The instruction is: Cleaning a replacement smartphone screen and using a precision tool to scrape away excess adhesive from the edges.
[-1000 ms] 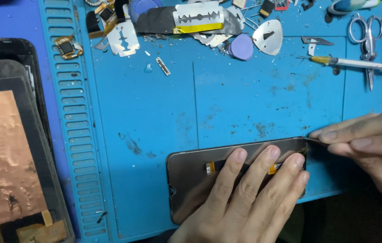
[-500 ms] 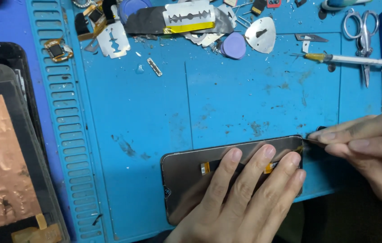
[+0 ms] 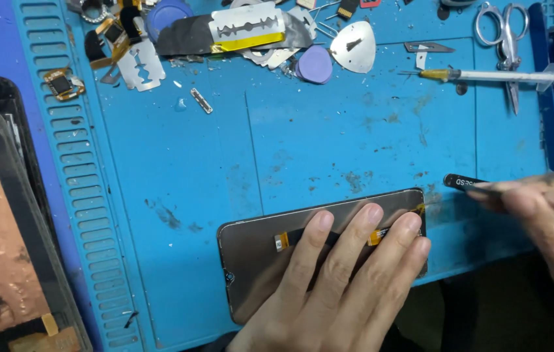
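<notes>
Two hands, left hand [image 3: 335,287] flat on screen panel [image 3: 257,254], right hand [image 3: 551,221] pinching tweezers [image 3: 461,182], syringe [image 3: 492,75] beyond.

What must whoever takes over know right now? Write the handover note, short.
Left hand: flat, fingers spread, pressing the display panel onto the blue mat.
Right hand: grip closed on a black tool, whose tip sits just off the panel's upper right corner, not touching it.
Done: panel lies back up, orange flex cable exposed.
Left: tool not yet on the panel.
Syringe and scissors lie at the mat's far edge.
</notes>
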